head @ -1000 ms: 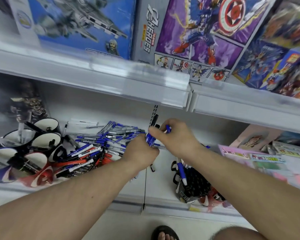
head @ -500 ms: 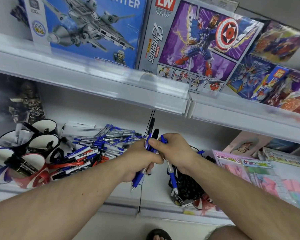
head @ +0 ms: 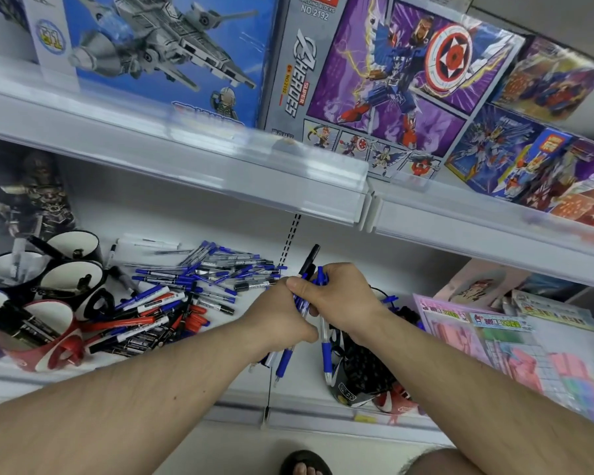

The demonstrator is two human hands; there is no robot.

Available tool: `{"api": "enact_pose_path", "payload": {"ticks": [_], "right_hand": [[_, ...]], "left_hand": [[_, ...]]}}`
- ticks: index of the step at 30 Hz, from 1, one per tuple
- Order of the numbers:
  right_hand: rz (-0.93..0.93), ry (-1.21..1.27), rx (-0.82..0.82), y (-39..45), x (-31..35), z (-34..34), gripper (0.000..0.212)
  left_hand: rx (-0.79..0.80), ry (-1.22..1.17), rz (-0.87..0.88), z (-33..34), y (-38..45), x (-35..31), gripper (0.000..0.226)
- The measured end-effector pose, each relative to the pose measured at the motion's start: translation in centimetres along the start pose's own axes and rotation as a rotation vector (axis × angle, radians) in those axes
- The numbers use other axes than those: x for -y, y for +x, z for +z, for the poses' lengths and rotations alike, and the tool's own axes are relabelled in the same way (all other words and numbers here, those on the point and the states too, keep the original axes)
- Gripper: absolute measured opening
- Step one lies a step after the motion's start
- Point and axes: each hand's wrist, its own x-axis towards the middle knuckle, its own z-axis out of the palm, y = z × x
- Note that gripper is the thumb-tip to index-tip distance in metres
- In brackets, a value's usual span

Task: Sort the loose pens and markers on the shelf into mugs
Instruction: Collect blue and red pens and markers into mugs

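Your left hand (head: 282, 317) and right hand (head: 340, 296) meet over the white shelf (head: 192, 358), both curled around one bundle of slim blue-grip pens (head: 302, 306), tips hanging down, with a black marker (head: 310, 258) poking up. Loose pens and markers (head: 186, 289) lie heaped to the left, beside glossy round mugs (head: 42, 303). A dark patterned mug (head: 360, 375) sits under your right wrist.
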Motion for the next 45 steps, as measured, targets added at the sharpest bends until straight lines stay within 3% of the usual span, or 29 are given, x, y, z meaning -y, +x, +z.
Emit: {"api": "enact_pose_path", "payload": {"ticks": [3, 6, 9, 13, 21, 27, 30, 33, 37, 41, 43, 45], "right_hand": [[0.038, 0.03, 0.042, 0.1, -0.4, 0.0, 0.028], [0.042, 0.132, 0.035, 0.3, -0.7, -1.1, 0.023], [0.036, 0.297, -0.045, 0.9, -1.2, -2.7, 0.022], [0.067, 0.491, -0.135, 1.3, -1.9, -4.0, 0.025], [0.107, 0.586, -0.163, 2.0, -1.8, -1.9, 0.022], [0.085, 0.47, -0.206, 2.5, -2.8, -1.9, 0.016], [0.069, 0.375, -0.117, 2.6, -3.3, -3.1, 0.026], [0.141, 0.356, 0.02, 2.7, -4.1, -4.8, 0.011], [0.228, 0.302, 0.173, 2.6, -6.4, -6.1, 0.007], [0.284, 0.214, 0.253, 2.3, -8.4, -6.0, 0.006], [0.23, 0.123, 0.238, 2.5, -9.1, -6.8, 0.009], [0.184, 0.081, 0.089, 3.0, -9.5, -8.5, 0.01]], "left_hand": [[0.023, -0.023, 0.025, 0.4, 0.1, 0.2, 0.033], [0.114, -0.229, 0.0, 0.1, 0.0, -0.5, 0.028], [0.192, -0.434, -0.038, -0.5, -0.2, -1.1, 0.024], [0.172, -0.586, -0.095, -0.5, 0.0, -1.4, 0.034], [0.122, -0.423, -0.018, 1.9, 0.1, -1.4, 0.011], [0.074, -0.339, -0.038, 2.0, 0.9, -0.8, 0.015], [0.077, -0.269, -0.018, 1.9, 1.5, -0.6, 0.02], [0.081, -0.181, -0.013, 2.1, 2.2, -0.1, 0.023], [0.144, 0.053, 0.077, 2.1, 2.7, 0.6, 0.025], [0.169, 0.116, 0.088, 2.8, 3.3, 1.5, 0.03], [0.158, 0.07, 0.049, 3.2, 3.7, 2.0, 0.027], [0.136, -0.035, -0.021, 3.2, 4.2, 2.7, 0.02]]}}
